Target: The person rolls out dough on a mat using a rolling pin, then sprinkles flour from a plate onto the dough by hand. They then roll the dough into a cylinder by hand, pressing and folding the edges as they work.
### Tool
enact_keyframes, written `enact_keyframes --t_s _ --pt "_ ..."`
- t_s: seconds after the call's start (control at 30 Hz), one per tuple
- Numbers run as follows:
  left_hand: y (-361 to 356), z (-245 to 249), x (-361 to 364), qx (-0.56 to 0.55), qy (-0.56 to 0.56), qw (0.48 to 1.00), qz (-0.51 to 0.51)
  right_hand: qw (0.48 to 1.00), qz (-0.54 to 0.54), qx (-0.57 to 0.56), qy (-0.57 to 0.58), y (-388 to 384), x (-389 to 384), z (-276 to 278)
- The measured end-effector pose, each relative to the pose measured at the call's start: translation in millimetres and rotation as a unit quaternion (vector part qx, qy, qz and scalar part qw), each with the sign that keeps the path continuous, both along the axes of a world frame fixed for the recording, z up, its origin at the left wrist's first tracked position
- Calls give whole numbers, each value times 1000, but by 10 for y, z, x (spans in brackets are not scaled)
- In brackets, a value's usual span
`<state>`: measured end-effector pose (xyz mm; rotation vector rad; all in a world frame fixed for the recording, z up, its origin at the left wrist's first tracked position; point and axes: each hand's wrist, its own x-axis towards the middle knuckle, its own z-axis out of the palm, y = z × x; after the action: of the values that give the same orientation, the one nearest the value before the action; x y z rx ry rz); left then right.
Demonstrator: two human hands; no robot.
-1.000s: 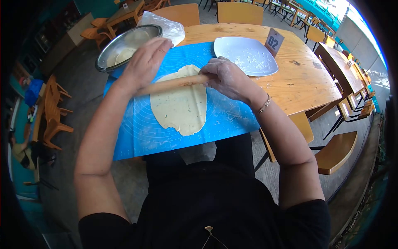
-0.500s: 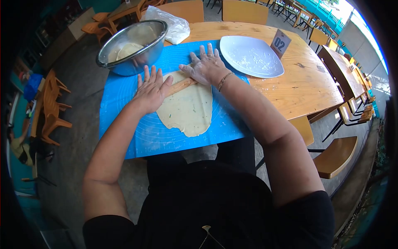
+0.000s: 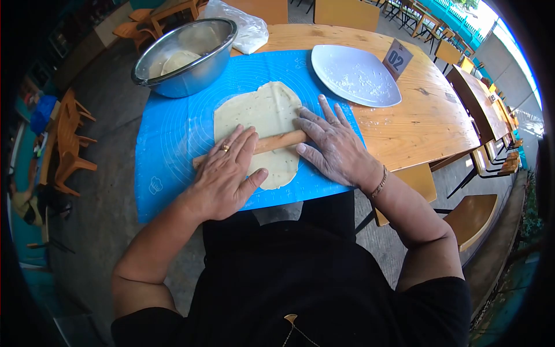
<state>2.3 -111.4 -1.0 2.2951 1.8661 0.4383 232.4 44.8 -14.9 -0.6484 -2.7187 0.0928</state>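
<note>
A flat, pale sheet of dough [image 3: 260, 107] with small green flecks lies on a blue baking mat [image 3: 173, 133] marked with rings. Across its lower half rests a wooden rolling pin [image 3: 281, 141], slightly tilted. My left hand [image 3: 225, 170] presses on the pin's left part, fingers stretched out. Over the right end lies my right hand [image 3: 335, 141], floury, with its fingers spread. Neither hand wraps round the pin, and both cover parts of it.
A steel bowl [image 3: 222, 58] with dough inside stands at the mat's far left corner, beside a plastic bag of white powder [image 3: 248, 34]. To the right, a white plate [image 3: 329, 58] dusted with flour sits by a number 02 sign [image 3: 397, 58] on the wooden table [image 3: 428, 110].
Both hands and the rolling pin have come from the far part of the dough toward my body. The dough's far edge now shows.
</note>
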Motion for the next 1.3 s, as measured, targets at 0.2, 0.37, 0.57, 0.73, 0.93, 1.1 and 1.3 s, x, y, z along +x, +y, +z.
enact_keyframes --t_s 0.2,0.37,0.57,0.73,0.93,1.1,1.3 --pt "-291 16 66 46 -13 996 -72 1000 13 -3 -10 -365 327 117" --pt "-329 1 28 91 -142 982 -81 998 43 -37 3 -545 451 128" --pt "-330 -119 38 171 -72 981 -55 994 65 -41 74 -563 499 32" --pt "-311 -76 -44 173 -65 983 -21 988 73 -48 127 -445 325 160" --pt "95 124 -524 218 -43 975 29 978 78 -63 182 -28 -274 227" --pt "270 35 -770 110 -45 991 57 999 -2 13 36 184 -545 244" --pt "872 205 -714 63 -146 985 59 997 -67 -27 22 526 -1090 283"
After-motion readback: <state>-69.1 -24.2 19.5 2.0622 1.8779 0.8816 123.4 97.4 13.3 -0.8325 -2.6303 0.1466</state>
